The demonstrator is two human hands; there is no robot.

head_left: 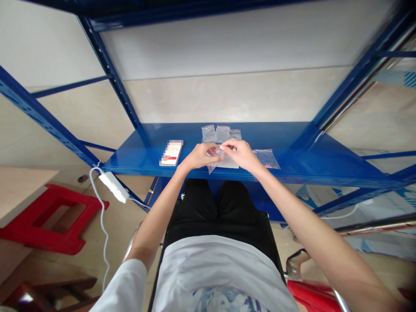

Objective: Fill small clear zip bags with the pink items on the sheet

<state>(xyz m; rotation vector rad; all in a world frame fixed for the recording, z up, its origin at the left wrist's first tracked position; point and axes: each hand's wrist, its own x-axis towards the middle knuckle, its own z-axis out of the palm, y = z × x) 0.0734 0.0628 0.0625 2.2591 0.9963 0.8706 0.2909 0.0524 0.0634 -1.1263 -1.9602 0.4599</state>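
My left hand grips a small clear plastic bag between thumb and fingers, over the front part of the blue shelf. Beside it, my right hand pinches the upper edge of the same bag, thumb and fingertips together. Whatever the bag holds is too small to make out. Under the hands lies a white sheet, partly covered. Several flat clear zip bags lie just behind the hands. To the right of my right hand is another zip bag with small pinkish pieces at its lower edge.
A phone lies left of my hands on the blue shelf. Blue rack posts rise at both sides. A white power strip with a cable hangs at the left, near a red stool.
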